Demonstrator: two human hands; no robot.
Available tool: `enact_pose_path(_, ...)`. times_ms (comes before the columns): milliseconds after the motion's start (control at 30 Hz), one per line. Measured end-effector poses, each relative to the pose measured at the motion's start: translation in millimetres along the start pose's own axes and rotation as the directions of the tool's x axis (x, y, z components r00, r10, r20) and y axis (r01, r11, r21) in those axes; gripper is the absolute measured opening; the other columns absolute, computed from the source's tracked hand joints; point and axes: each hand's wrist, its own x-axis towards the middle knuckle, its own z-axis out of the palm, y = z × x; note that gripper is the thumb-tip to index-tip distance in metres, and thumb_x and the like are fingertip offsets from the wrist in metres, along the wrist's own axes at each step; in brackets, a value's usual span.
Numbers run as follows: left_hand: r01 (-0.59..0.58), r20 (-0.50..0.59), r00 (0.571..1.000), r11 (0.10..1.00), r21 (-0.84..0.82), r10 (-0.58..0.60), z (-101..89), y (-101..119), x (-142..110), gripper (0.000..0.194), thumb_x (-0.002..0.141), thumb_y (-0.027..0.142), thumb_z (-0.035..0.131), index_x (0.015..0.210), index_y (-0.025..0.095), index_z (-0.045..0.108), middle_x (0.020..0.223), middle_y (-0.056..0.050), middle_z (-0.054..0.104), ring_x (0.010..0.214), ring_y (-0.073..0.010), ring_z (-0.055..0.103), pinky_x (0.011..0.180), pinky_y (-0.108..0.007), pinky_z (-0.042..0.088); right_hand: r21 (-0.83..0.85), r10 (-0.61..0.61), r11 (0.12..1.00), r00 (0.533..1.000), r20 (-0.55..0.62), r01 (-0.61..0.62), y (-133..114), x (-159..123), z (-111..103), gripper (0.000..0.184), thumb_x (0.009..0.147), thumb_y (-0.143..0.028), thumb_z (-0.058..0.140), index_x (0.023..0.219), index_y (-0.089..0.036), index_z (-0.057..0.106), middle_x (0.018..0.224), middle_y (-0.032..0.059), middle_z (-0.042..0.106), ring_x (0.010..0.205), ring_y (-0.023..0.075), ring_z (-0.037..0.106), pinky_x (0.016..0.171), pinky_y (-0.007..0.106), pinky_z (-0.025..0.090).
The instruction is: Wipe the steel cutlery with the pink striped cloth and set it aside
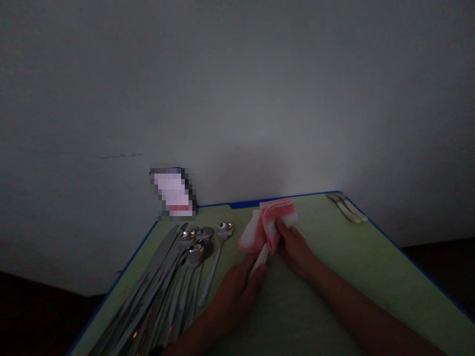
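Near the middle of the table, my left hand (239, 291) grips a utensil by its pale handle (261, 259). The utensil's other end is hidden inside a folded pink and white cloth (256, 230), so its kind cannot be made out. My right hand (295, 249) is closed on that cloth, thumb on top, pressing it around the utensil. A single metal spoon (218, 254) lies just left of my left hand. Beyond it, several spoons (195, 254) and table knives (148, 277) lie in a loose pile.
Two pale-handled forks (347, 207) lie at the table's far right corner. A phone (173, 193), blurred out, leans on the wall (237, 99) at the back left. The green tabletop (356, 267) has a blue edge.
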Motion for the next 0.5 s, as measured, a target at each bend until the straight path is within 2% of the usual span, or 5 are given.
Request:
enact_pose_path(100,-0.022,0.021,1.0,1.0,0.003,0.022,-1.7,3,-4,0.032,0.091,0.038,0.034,0.108,0.02,0.055,0.091,-0.002,0.065,0.079,-0.0173,0.058,0.071,-0.024,0.043,0.111,0.007,0.994,1.0,-0.017,-0.005,-6,2,2,0.027,0.069,-0.041,0.065,0.075,-0.016,0.06,0.067,0.0001,0.062,0.062,0.0128,0.056,0.059,0.026,0.043)
enact_pose_path(200,0.014,0.034,0.999,1.0,0.025,-0.015,-2.9,5,-5,0.033,0.091,0.039,0.032,0.1,0.021,0.057,0.084,-0.001,0.064,0.076,-0.0165,0.057,0.067,-0.023,0.041,0.194,0.053,0.98,0.998,0.018,-0.056,-12,4,2,0.02,0.07,-0.033,0.065,0.079,-0.016,0.06,0.073,0.001,0.064,0.065,0.0133,0.057,0.061,0.026,0.045)
enact_pose_path(333,0.06,0.062,0.996,0.998,0.032,-0.062,-2.1,4,-3,0.035,0.091,0.042,0.03,0.1,0.019,0.055,0.078,-0.001,0.062,0.069,-0.0158,0.056,0.062,-0.023,0.04,0.242,0.162,0.955,0.984,0.071,-0.174,-13,4,-2,0.005,0.067,-0.015,0.06,0.072,-0.015,0.059,0.064,-0.0009,0.061,0.058,0.0115,0.054,0.057,0.024,0.045)
enact_pose_path(400,0.062,0.074,0.995,0.998,0.016,-0.063,-1.2,2,-1,0.036,0.091,0.043,0.03,0.101,0.019,0.054,0.075,-0.001,0.061,0.066,-0.0151,0.055,0.06,-0.023,0.039,0.243,0.183,0.949,0.979,0.088,-0.2,-11,5,-4,0.007,0.064,-0.009,0.056,0.067,-0.015,0.057,0.059,-0.0014,0.059,0.055,0.0113,0.052,0.054,0.024,0.044)
enact_pose_path(500,0.077,0.059,0.995,0.997,-0.006,-0.076,0.0,-1,-1,0.036,0.091,0.044,0.03,0.098,0.019,0.055,0.073,0.0,0.058,0.066,-0.0145,0.053,0.059,-0.023,0.038,0.274,0.19,0.938,0.975,0.112,-0.214,-10,6,-5,0.011,0.064,-0.01,0.049,0.068,-0.015,0.058,0.061,0.0003,0.06,0.056,0.0132,0.053,0.054,0.025,0.044)
